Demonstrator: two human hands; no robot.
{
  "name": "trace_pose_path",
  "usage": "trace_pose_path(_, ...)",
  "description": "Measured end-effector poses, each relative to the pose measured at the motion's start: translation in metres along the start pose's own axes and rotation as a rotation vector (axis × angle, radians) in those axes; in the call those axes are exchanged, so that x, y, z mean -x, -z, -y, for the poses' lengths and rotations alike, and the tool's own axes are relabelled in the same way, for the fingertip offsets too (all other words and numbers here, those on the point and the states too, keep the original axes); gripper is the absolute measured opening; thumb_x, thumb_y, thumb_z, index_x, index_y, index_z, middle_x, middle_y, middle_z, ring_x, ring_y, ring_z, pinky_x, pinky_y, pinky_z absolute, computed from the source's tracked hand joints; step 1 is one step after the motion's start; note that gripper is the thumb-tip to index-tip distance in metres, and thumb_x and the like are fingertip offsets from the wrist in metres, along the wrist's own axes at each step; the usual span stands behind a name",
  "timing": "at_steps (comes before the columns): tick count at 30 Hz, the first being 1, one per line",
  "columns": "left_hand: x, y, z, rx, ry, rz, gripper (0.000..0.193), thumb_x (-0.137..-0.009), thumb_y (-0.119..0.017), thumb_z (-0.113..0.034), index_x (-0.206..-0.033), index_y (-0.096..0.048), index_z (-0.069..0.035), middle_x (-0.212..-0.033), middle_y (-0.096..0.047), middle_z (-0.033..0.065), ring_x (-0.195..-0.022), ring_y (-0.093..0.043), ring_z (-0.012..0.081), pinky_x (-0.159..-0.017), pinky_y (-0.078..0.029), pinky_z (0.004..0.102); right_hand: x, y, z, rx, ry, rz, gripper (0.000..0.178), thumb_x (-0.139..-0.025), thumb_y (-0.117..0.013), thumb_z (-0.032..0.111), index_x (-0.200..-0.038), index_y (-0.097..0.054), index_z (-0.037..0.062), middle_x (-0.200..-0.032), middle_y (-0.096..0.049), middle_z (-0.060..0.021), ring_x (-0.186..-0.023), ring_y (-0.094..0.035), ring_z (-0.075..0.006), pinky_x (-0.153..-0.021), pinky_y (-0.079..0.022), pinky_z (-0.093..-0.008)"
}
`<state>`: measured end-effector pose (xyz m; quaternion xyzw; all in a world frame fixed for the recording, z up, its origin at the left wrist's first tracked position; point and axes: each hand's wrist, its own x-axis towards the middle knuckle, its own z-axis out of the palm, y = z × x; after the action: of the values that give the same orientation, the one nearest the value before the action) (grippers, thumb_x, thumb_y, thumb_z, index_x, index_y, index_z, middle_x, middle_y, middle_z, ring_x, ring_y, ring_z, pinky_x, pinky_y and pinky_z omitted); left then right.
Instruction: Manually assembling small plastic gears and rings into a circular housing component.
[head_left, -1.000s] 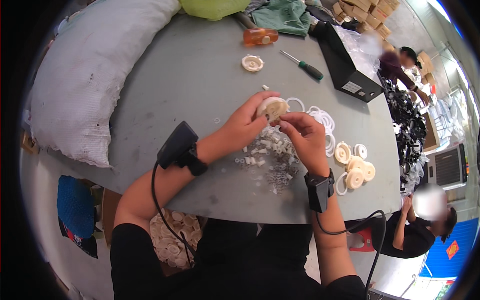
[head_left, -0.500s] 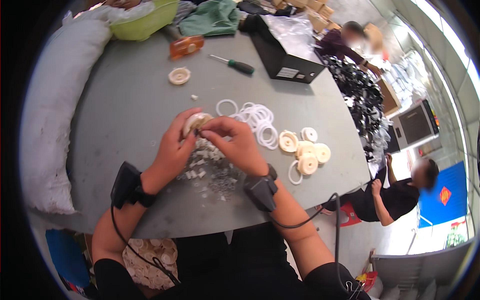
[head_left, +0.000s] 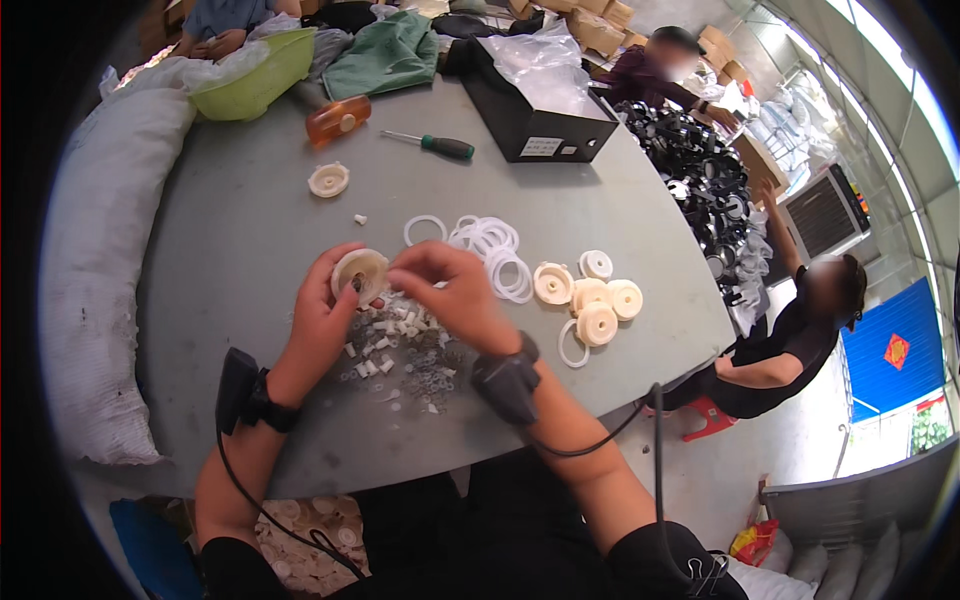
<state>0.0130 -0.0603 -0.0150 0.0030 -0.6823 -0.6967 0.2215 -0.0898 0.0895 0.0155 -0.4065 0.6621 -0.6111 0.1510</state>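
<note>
My left hand (head_left: 318, 305) is closed around a round cream plastic cap (head_left: 348, 270), tilted so that its hollow inner face shows. Beside the cap's right edge is my right hand (head_left: 460, 300), thumb and forefinger pinched together; whatever is between them is too small to make out. Below both hands lies a pile of small white plastic pieces (head_left: 408, 325) and tiny clear rings (head_left: 428, 378). White rings (head_left: 487, 238) are heaped past my right hand, with several cream caps (head_left: 597, 325) to their right. A lone cap (head_left: 328, 180) sits farther back.
Toward the back of the table lie an orange cylindrical thing (head_left: 338, 121), a green-handled screwdriver (head_left: 447, 147) and a black box (head_left: 535, 135). A white sack (head_left: 110, 260) lines the left side. Black parts (head_left: 700, 190) are piled at the right, where two people sit.
The cap in my left hand has turned so its inside shows more. My right fingers have drawn back from its middle to its right edge. The whole view has shifted a little.
</note>
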Motion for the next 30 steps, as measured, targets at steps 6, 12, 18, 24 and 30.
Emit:
trace_pose_path(6, -0.005, 0.009, 0.004, 0.008, 0.079, 0.010, 0.037, -0.087, -0.041, -0.004, -0.124, -0.040, 0.001, -0.109, -0.055, 0.0115, -0.093, -0.058, 0.0164, -0.076, -0.053, 0.0306, 0.021, 0.061, -0.002, -0.008, -0.126, -0.238, 0.013, -0.084, -0.062, 0.011, -0.090, -0.061, -0.0002, -0.078, -0.064, -0.0038, -0.072, -0.060, -0.0090, -0.063, -0.047, -0.0215)
trace_pose_path(12, -0.011, 0.018, 0.010, -0.058, 0.069, -0.046, 0.036, -0.087, -0.041, -0.005, -0.123, -0.042, -0.002, -0.106, -0.058, 0.0097, -0.080, -0.062, 0.0153, -0.067, -0.050, 0.0245, 0.049, 0.101, -0.018, 0.036, -0.234, -0.370, 0.015, -0.083, -0.062, 0.012, -0.090, -0.061, -0.0006, -0.078, -0.063, -0.0038, -0.070, -0.059, -0.0103, -0.063, -0.046, -0.0216)
trace_pose_path(18, -0.015, 0.019, 0.007, -0.049, 0.109, -0.055, 0.037, -0.087, -0.042, -0.006, -0.124, -0.042, -0.002, -0.106, -0.058, 0.0090, -0.080, -0.063, 0.0153, -0.065, -0.049, 0.0236, 0.050, 0.094, -0.027, 0.199, -0.217, -0.344, 0.014, -0.082, -0.063, 0.014, -0.087, -0.062, 0.0007, -0.077, -0.064, -0.0035, -0.069, -0.058, -0.0085, -0.062, -0.044, -0.0214)
trace_pose_path(24, -0.014, 0.024, 0.010, -0.020, 0.144, -0.093, 0.037, -0.087, -0.042, -0.005, -0.124, -0.042, -0.003, -0.108, -0.058, 0.0089, -0.083, -0.063, 0.0157, -0.068, -0.049, 0.0239, 0.046, 0.063, -0.016, 0.463, -0.196, -0.131, 0.016, -0.077, -0.065, 0.012, -0.090, -0.064, 0.0034, -0.083, -0.064, -0.0039, -0.072, -0.055, -0.0126, -0.064, -0.043, -0.0248)
trace_pose_path(30, -0.014, 0.026, 0.012, -0.002, 0.135, -0.078, 0.037, -0.088, -0.041, -0.005, -0.125, -0.042, -0.002, -0.108, -0.057, 0.0088, -0.084, -0.063, 0.0161, -0.069, -0.049, 0.0241, 0.036, 0.056, -0.019, 0.630, -0.054, 0.087, 0.019, -0.074, -0.066, 0.009, -0.092, -0.064, 0.0052, -0.081, -0.060, -0.0069, -0.076, -0.054, -0.0206, -0.071, -0.044, -0.0313)
